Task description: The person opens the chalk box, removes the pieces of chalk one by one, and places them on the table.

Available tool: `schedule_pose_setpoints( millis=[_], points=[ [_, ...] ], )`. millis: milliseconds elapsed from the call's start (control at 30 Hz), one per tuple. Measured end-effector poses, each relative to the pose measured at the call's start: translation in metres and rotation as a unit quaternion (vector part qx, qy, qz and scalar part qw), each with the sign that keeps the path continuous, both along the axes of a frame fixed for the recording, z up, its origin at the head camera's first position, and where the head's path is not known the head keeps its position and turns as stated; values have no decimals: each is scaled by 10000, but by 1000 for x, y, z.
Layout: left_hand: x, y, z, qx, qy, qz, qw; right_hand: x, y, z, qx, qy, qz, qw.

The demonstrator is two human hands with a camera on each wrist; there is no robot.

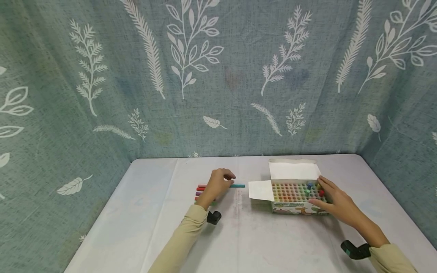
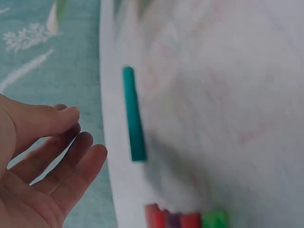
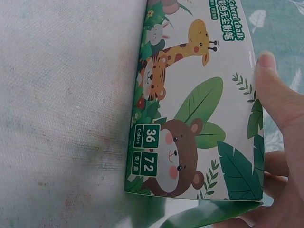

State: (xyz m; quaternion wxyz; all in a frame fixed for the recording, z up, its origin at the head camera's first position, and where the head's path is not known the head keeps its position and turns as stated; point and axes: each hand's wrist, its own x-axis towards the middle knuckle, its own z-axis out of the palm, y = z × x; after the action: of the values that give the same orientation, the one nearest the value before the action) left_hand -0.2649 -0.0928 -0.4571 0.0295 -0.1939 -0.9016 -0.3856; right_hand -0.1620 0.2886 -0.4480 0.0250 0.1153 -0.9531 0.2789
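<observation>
My left hand (image 1: 218, 184) is just left of a teal chalk stick (image 1: 238, 185), its fingers loosely bent and holding nothing. The left wrist view shows the teal stick lying apart from my fingers. Several chalk sticks (image 1: 201, 189), in red, purple and green, lie in a row partly hidden behind my left wrist. My right hand (image 1: 341, 203) grips the right end of a colored chalk box (image 3: 190, 109), thumb at the front edge and fingers at the far side. Inside the box is a holed holder (image 1: 290, 192), with blue, green and red chalks (image 1: 321, 193) standing up near its right end.
The box's white lid (image 1: 294, 170) stands raised at the back, and a side flap (image 1: 261, 190) sticks out left. A white cloth covers the table (image 1: 259, 239). Leaf-patterned green curtains (image 1: 235, 76) surround it at the back and sides.
</observation>
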Motion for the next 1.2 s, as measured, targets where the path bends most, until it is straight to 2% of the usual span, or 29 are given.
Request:
schedule_pose_setpoints(
  millis=[233,400,533,733,1033,1200],
  points=[
    [4,17,16,262,85,-131,9995,0,-1,4,28,-22,19,10000],
    [9,30,26,449,252,-385,9979,-1,-1,5,6,-27,22,10000],
    [15,43,34,540,334,-534,9966,-2,-1,4,18,-51,-20,10000],
    [25,69,47,604,283,-729,9951,-1,-1,3,20,-146,-71,9999],
    [35,104,53,581,471,-1327,9883,-1,-1,2,36,-214,-79,9997],
    [38,118,54,133,844,-1530,9845,-3,1,6,64,-212,-72,9997]
  ],
)
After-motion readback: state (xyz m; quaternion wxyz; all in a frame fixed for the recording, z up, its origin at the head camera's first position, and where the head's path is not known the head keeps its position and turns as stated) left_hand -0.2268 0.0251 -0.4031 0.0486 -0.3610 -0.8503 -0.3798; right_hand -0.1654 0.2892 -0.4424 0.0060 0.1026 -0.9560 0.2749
